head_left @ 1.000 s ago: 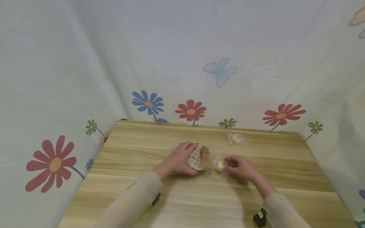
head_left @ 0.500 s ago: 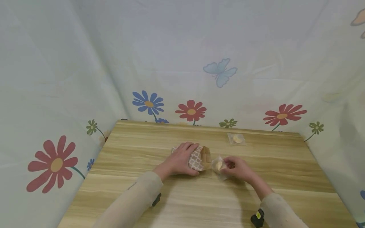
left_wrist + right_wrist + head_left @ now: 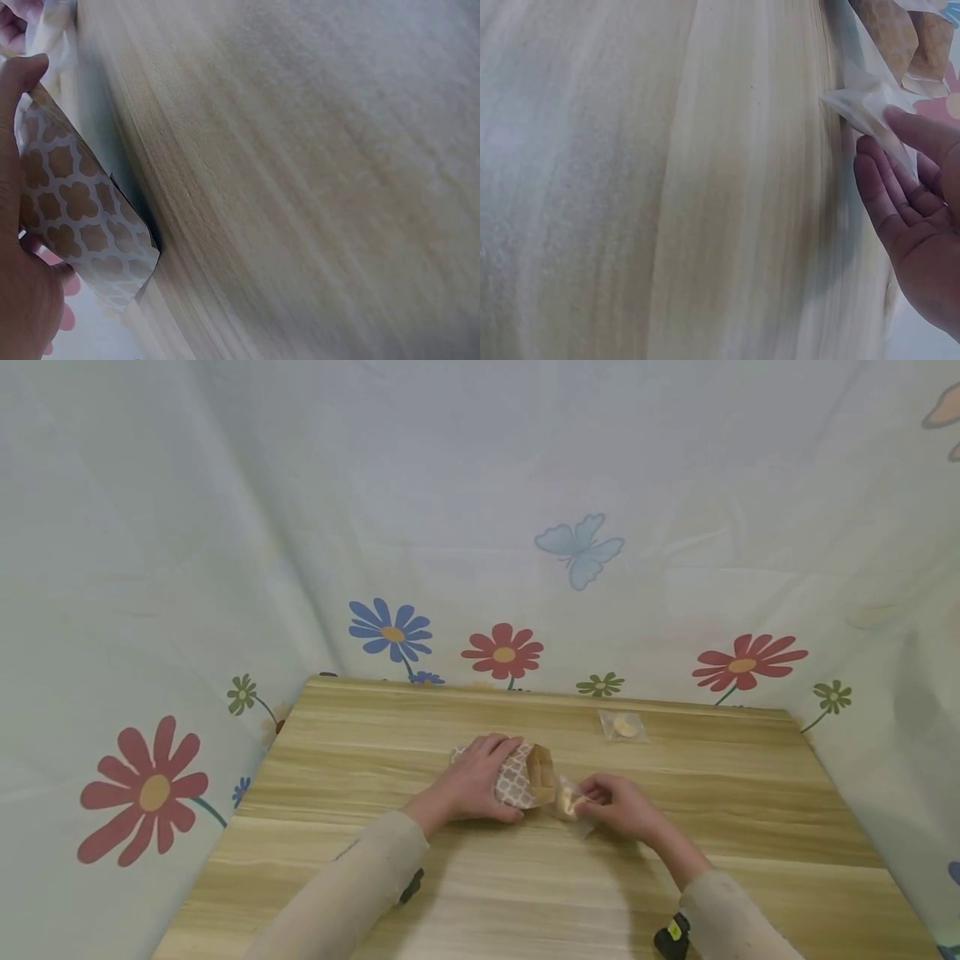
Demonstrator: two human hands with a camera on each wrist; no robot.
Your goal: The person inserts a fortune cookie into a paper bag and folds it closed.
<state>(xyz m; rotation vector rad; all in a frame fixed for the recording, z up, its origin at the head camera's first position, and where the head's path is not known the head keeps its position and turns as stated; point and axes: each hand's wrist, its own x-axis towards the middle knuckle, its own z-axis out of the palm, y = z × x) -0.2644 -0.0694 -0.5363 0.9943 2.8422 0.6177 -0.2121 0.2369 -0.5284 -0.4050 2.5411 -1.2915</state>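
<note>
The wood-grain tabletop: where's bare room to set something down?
Bare tabletop lies left of the left hand, right of the right hand, and between the two beige sleeves. Crowded: the middle, where the hands hold a white-patterned brown paper bag and a clear plastic packet close together. A second clear plastic packet lies farther back.

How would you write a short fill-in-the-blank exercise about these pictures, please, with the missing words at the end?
1. The left hand holds a patterned paper bag, whose open end faces the person's ____.
2. The right hand pinches a clear packet, one of ____ in the head view.
3. The other packet, on the table, lies ____ from the person than the pinched one.
4. The butterfly printed on the backdrop is pale ____.

Missing words: right; two; farther; blue.
</note>
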